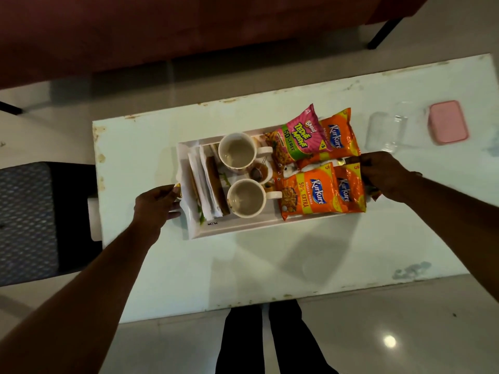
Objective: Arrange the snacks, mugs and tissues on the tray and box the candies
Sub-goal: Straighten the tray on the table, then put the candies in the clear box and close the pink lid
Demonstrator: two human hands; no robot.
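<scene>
While both hands, left hand (158, 205) and right hand (383, 172), grip opposite ends of the loaded tray (243, 229) on the desk (151, 147), keep it level so the mugs (237, 150) stay upright.

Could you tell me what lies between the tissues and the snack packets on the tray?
Two white mugs stand between the tissues and the snack packets, with a small strainer between them, per the head view.
</scene>
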